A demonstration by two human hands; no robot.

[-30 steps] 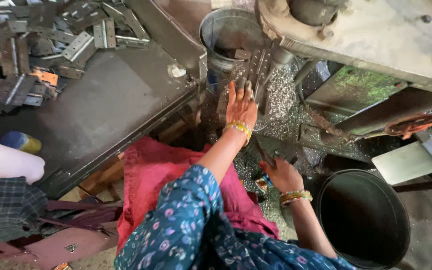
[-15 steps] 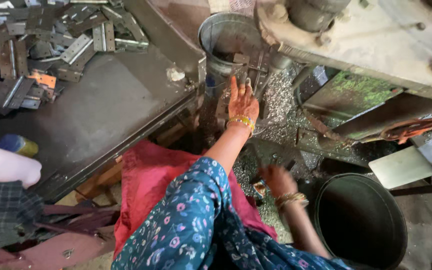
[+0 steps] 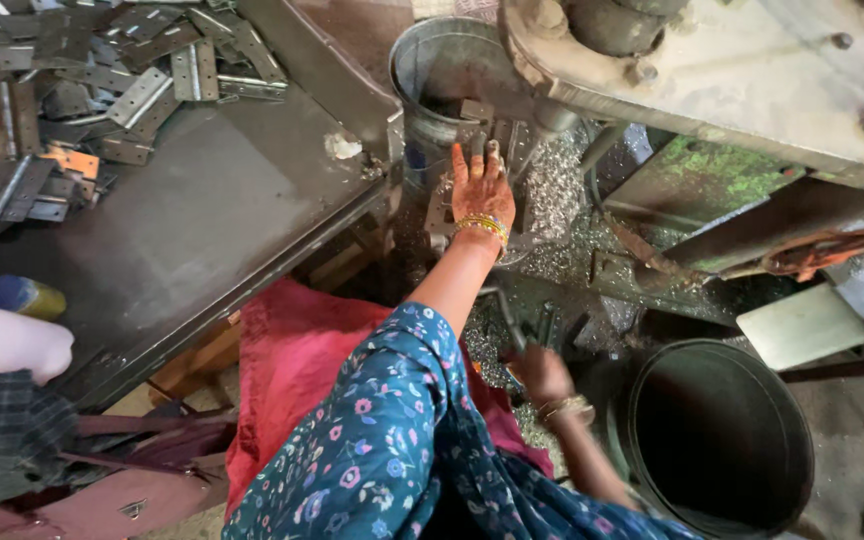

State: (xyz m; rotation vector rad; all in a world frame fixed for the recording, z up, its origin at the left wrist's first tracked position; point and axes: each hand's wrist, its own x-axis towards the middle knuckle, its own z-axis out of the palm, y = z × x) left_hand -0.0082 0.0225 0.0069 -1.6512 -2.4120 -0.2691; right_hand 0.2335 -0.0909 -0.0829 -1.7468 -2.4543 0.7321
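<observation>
Two hands work: the left hand (image 3: pixel 482 190), fingers spread, presses metal parts (image 3: pixel 497 135) beneath the press machine (image 3: pixel 752 90); the right hand (image 3: pixel 542 375) grips a lever (image 3: pixel 508 318).

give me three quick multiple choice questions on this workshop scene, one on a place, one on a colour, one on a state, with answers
1. Where does the pile of flat metal hinge plates lie?
A. in the dark round bucket
B. at the far left of the dark work table
C. on the red cloth

2. What colour are the bangles on the wrist of the left hand?
A. gold
B. blue
C. white

3. How is the left hand held?
A. clenched in a fist
B. wrapped round a bottle
C. stretched out with fingers spread, toward the machine

Answers: 1 B, the plates are heaped on the table top at upper left. 2 A, they shine yellow gold. 3 C, the fingers fan out beside the metal can, under the machine.
</observation>
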